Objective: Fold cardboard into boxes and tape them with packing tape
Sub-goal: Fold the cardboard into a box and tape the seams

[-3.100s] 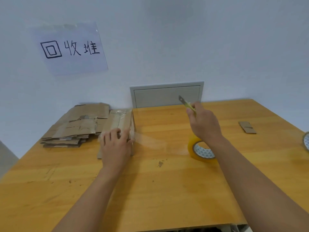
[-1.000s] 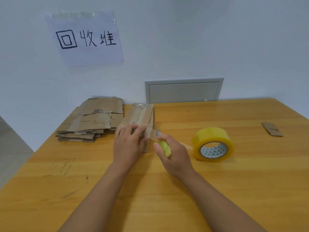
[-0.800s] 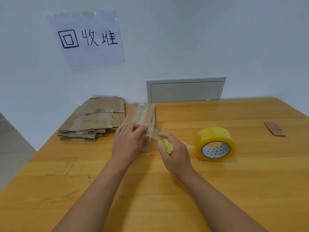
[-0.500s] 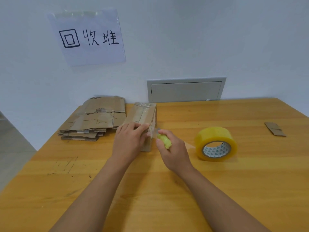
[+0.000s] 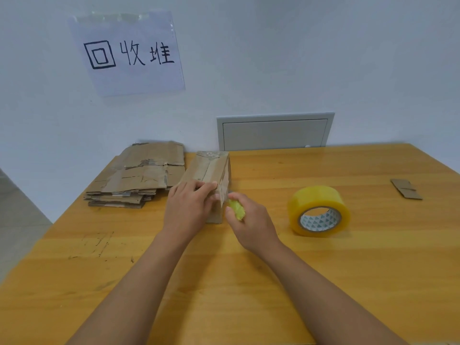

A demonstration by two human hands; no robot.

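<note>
- Yellow-green plastic shows inside the right hand (image 5: 251, 220): its fingers curl round a small cutter (image 5: 236, 209) at the centre of the frame, tip against the near right edge of the box (image 5: 211, 174). No blade is visible, so I cannot tell how it meets the tape.
- Left hand (image 5: 189, 210) presses on the box's near end, fingers laid fairly straight over the top, fingertips just beside the cutter — a slip toward them is the plainest hazard.
- Cardboard that light may skid or crush if the holding pressure and the cut pull unevenly.
- Clear film on the box edge could tear ragged or lift the seam, should the cut drag rather than slice.
- Tape roll (image 5: 318, 210) stands on its side at centre right of the table (image 5: 373, 270), apart from the hands — a strand back to it is too faint to confirm.
- Flat cardboard stack (image 5: 139, 175) waits left of the box, untouched.
</note>
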